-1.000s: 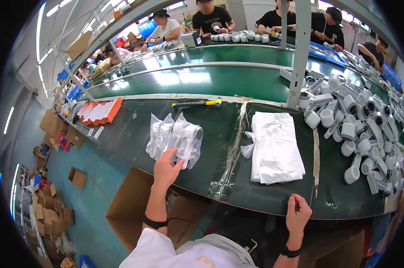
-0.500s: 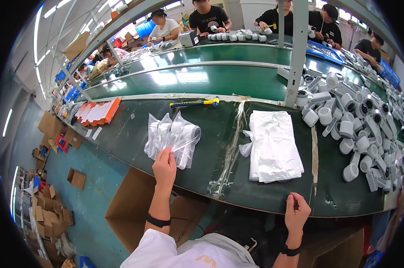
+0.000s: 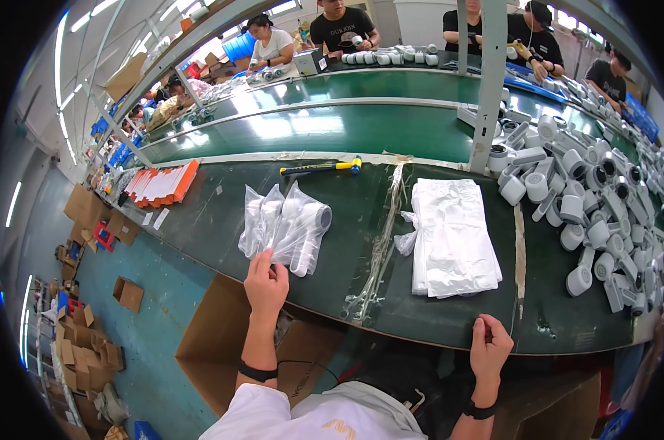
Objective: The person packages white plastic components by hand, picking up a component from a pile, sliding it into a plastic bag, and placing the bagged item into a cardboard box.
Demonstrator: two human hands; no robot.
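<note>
On the green work table lie white handheld devices in clear plastic bags (image 3: 292, 224), side by side, with round heads and straight handles. My left hand (image 3: 266, 284) is at their near edge, its fingertips touching the loose plastic, its thumb and fingers apart. My right hand (image 3: 491, 348) is held at the table's near edge, its fingers curled in and nothing visible in them. Between the hands and farther in lies a flat stack of white plastic bags (image 3: 455, 242), with a bunched clear end on its left side.
A large heap of white-and-grey devices (image 3: 567, 198) covers the table's right end. A yellow-and-black hammer (image 3: 321, 168) lies at the back. Orange-and-white card pieces (image 3: 161, 183) lie at left. A metal post (image 3: 486, 103) rises before the green conveyor (image 3: 310, 132); people work beyond it.
My left hand has let the stretched plastic drop; its fingers have loosened from a pinch and moved slightly down and left. The right hand is nearly unmoved.
</note>
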